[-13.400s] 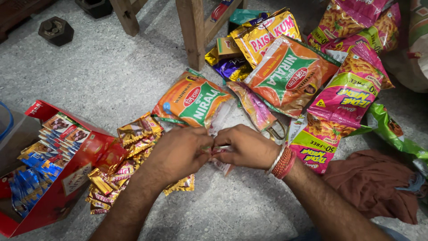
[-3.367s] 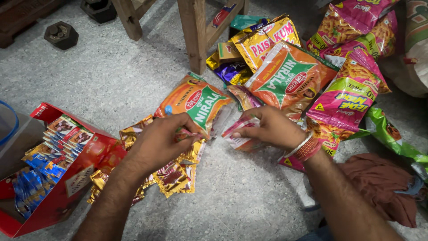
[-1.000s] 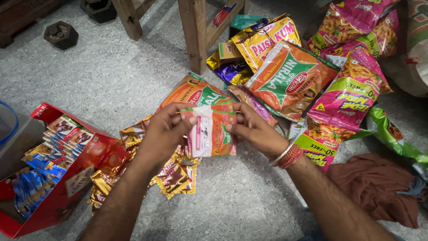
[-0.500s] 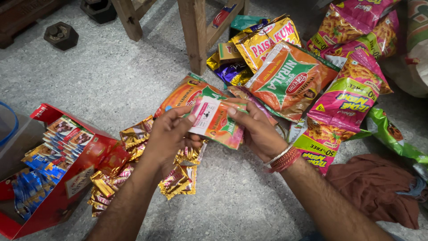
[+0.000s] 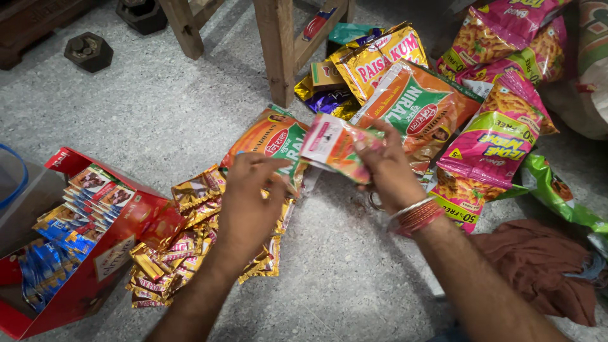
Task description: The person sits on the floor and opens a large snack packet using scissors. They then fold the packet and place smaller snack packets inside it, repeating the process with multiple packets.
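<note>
right hand (image 5: 386, 171): pinches pink sachet strip (image 5: 332, 147) | left hand (image 5: 250, 202): loosely curled, empty, just below strip | risk: one-handed grip may slip, dropping strip onto gold sachets (image 5: 190, 240) underneath

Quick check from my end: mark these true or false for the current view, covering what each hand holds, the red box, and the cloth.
1. The right hand holds a small pink and orange sachet. True.
2. The left hand grips a blue bottle. False: its fingers are spread above the gold sachet strips, holding nothing that shows.
3. The red box sits closed. False: it is open, with packets inside.
4. A brown cloth lies on the floor beside the right forearm. True.
</note>
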